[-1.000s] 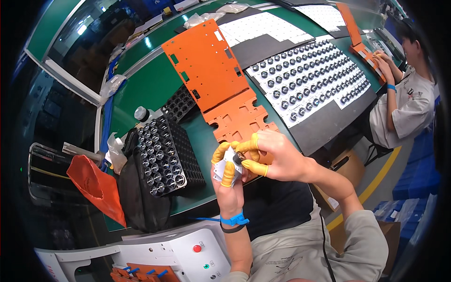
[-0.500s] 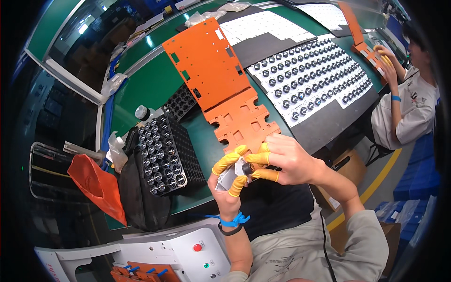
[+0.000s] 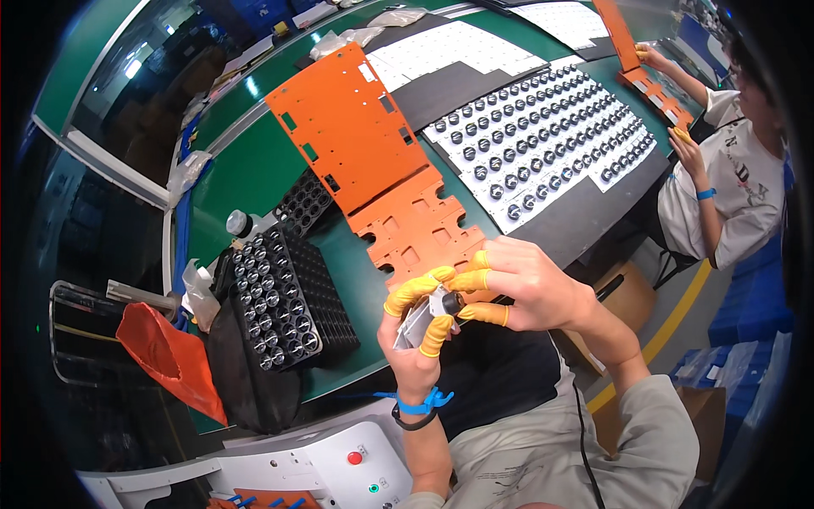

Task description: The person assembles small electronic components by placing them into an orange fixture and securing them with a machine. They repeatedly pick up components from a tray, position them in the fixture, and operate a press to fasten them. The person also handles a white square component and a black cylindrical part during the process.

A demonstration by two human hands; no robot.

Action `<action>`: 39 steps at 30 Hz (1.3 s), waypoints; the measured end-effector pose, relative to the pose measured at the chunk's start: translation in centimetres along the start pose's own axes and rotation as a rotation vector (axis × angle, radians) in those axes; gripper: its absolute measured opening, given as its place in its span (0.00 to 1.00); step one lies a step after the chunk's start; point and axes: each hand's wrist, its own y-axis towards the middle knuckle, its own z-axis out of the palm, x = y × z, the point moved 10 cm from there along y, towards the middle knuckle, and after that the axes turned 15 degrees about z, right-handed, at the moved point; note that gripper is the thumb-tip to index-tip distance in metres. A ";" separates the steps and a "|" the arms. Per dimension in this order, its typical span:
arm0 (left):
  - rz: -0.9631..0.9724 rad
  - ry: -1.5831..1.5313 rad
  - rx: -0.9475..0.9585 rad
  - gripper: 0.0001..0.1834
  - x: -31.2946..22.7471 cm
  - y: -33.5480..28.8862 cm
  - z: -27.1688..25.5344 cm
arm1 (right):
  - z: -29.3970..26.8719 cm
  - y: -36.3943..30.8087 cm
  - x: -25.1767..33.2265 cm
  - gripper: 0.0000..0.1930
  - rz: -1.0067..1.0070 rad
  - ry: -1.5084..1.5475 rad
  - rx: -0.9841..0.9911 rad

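My left hand [image 3: 410,360], with yellow finger covers, grips a small stack of white and grey flat pieces [image 3: 413,327]. On the outer face of the stack sits a small black round part [image 3: 453,303] that looks like a lens or knob. My right hand [image 3: 538,288], also in yellow finger covers, closes its thumb and fingers around this black part. Both hands meet in front of my body, just over the near end of an orange two-panel fixture [image 3: 352,140]. The fingers partly hide the pieces, so how they join cannot be made out.
Left of the fixture stands a black tray of shiny round parts [image 3: 275,305]. A white sheet with rows of black round parts [image 3: 543,136] lies to its right. An orange bag [image 3: 161,348] hangs at the table's left edge. A co-worker [image 3: 729,178] sits at right beside another orange fixture [image 3: 657,97].
My view has shifted slightly, so the table things appear further left. My hands keep nearly the same grip on the stack and black part. The co-worker's hands have moved apart, one reaching further away.
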 end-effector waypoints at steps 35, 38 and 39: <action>-0.124 -0.116 0.032 0.28 1.6 -1.2 1.4 | -2.4 -2.9 -0.3 0.26 -0.031 0.036 -0.148; -0.202 -0.194 -0.074 0.28 2.6 -1.4 1.4 | -2.2 -2.6 -0.2 0.25 -0.037 0.010 -0.135; -0.222 -0.225 -0.109 0.28 3.0 -1.4 1.4 | -2.1 -2.7 -0.1 0.25 -0.049 -0.011 -0.147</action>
